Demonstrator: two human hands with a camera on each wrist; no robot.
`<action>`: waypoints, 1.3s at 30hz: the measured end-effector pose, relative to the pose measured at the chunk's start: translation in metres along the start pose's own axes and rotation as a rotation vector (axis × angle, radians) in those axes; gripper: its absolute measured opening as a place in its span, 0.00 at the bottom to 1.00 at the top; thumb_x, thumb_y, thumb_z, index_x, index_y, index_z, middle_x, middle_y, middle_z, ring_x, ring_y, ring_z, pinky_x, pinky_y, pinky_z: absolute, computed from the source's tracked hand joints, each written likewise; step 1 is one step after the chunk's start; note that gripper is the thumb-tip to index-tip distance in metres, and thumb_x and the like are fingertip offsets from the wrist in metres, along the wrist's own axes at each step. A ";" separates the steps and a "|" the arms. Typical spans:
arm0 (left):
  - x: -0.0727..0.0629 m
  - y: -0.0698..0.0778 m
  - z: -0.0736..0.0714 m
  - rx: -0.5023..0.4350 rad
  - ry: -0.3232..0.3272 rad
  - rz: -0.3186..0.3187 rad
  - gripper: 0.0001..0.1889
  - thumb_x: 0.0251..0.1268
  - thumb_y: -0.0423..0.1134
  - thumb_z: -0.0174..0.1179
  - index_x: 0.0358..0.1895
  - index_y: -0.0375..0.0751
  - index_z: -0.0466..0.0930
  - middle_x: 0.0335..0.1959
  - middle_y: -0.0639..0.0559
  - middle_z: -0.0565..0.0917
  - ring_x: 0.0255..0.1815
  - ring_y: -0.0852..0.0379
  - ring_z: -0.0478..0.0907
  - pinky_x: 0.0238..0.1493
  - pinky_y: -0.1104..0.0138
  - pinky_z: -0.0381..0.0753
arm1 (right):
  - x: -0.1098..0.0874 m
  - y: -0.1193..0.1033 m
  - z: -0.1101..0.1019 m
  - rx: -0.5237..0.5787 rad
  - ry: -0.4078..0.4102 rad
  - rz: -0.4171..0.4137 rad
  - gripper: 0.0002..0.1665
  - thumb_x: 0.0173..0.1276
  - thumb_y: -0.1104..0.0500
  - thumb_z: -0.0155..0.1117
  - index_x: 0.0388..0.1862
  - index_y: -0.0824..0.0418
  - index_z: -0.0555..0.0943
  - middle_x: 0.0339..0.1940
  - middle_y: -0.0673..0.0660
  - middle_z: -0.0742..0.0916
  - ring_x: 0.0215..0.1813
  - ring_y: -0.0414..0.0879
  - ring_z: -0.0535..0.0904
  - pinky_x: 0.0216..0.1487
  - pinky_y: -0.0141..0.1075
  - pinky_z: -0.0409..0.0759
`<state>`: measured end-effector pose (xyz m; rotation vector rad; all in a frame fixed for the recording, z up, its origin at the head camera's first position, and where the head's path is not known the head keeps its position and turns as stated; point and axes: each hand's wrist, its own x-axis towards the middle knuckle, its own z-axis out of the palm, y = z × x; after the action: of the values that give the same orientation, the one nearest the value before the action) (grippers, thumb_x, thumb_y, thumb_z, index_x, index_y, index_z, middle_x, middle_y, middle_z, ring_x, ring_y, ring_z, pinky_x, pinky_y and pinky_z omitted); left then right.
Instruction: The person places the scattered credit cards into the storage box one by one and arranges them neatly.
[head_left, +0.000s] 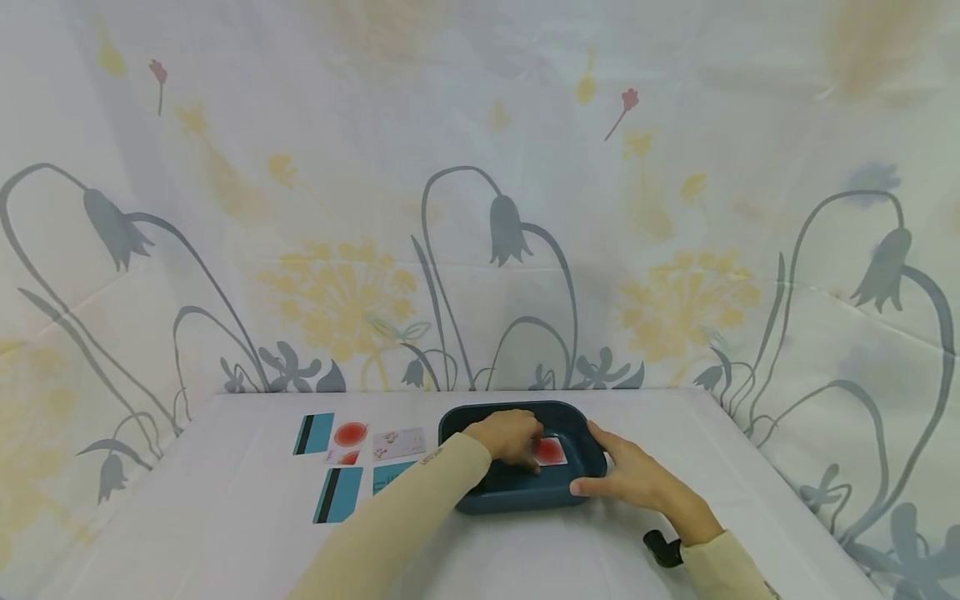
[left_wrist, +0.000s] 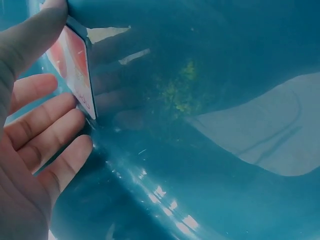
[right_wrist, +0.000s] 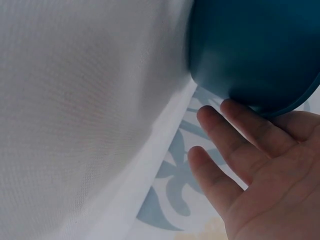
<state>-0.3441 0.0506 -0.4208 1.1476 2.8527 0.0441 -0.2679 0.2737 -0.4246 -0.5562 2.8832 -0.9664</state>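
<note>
"What does the head view give?"

"A dark blue tray (head_left: 517, 502) near the table's (head_left: 570, 558) far edge, about midway along it. The left hand (head_left: 510, 437) reaches inside, beside a red-and-white card (head_left: 551, 451) in the tray's right half. The right hand (head_left: 637, 475) grips the tray's right end, thumb at the near right corner. Loose cards (head_left: 347, 492) lie toward the table's far left corner."

"And the left wrist?"

"The thumb touches the card; the other fingers bend toward its lower edge. I cannot tell whether they truly pinch it."

"How would you handle it?"

"By its edges, thumb opposite fingertips. On that glossy floor, I judge, pressing down would make the card skid."

"Right wrist?"

"Fingers lie along the tray's outer wall; the thumb is hidden there. I'd keep that hold light but steady, since a hard squeeze might shift the tray."
</note>
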 end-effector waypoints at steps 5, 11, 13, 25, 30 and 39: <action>0.000 -0.002 -0.001 0.005 -0.002 0.005 0.19 0.49 0.56 0.71 0.42 0.51 0.84 0.37 0.62 0.78 0.38 0.65 0.72 0.45 0.71 0.75 | 0.000 -0.001 0.000 -0.003 0.000 -0.007 0.62 0.54 0.38 0.70 0.74 0.69 0.53 0.72 0.66 0.64 0.72 0.62 0.59 0.66 0.58 0.59; -0.003 -0.003 -0.010 -0.041 -0.016 0.003 0.22 0.52 0.55 0.70 0.48 0.49 0.82 0.41 0.60 0.80 0.40 0.65 0.74 0.46 0.69 0.76 | -0.001 0.000 0.000 0.002 -0.001 -0.004 0.62 0.53 0.38 0.71 0.74 0.70 0.53 0.72 0.66 0.64 0.72 0.62 0.59 0.66 0.58 0.58; -0.005 -0.004 -0.016 -0.080 -0.010 -0.001 0.23 0.52 0.54 0.70 0.49 0.48 0.82 0.42 0.59 0.81 0.40 0.64 0.75 0.46 0.68 0.76 | -0.001 0.001 0.000 0.005 -0.002 0.006 0.62 0.53 0.37 0.71 0.74 0.69 0.53 0.72 0.65 0.64 0.72 0.61 0.59 0.66 0.58 0.58; -0.041 -0.011 -0.051 -0.101 0.080 -0.013 0.27 0.57 0.51 0.67 0.60 0.46 0.76 0.53 0.54 0.79 0.53 0.59 0.75 0.57 0.66 0.72 | 0.000 0.001 0.002 0.028 0.007 0.006 0.62 0.53 0.38 0.71 0.74 0.69 0.54 0.72 0.65 0.66 0.71 0.61 0.61 0.65 0.59 0.60; -0.067 -0.013 -0.051 -0.104 0.152 0.008 0.27 0.60 0.53 0.65 0.60 0.46 0.75 0.51 0.54 0.77 0.51 0.59 0.75 0.54 0.66 0.73 | 0.000 0.001 0.002 0.029 0.004 0.013 0.62 0.53 0.38 0.71 0.74 0.69 0.53 0.72 0.65 0.66 0.71 0.60 0.61 0.66 0.58 0.60; -0.109 -0.017 -0.039 -0.129 0.274 0.005 0.26 0.61 0.54 0.63 0.59 0.45 0.76 0.51 0.52 0.78 0.52 0.56 0.76 0.53 0.62 0.74 | 0.000 0.002 0.002 -0.001 0.011 0.008 0.63 0.52 0.37 0.71 0.74 0.70 0.54 0.72 0.65 0.65 0.71 0.60 0.61 0.66 0.57 0.59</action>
<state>-0.2806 -0.0375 -0.3769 1.2075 3.0232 0.4093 -0.2681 0.2739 -0.4276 -0.5404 2.8931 -0.9704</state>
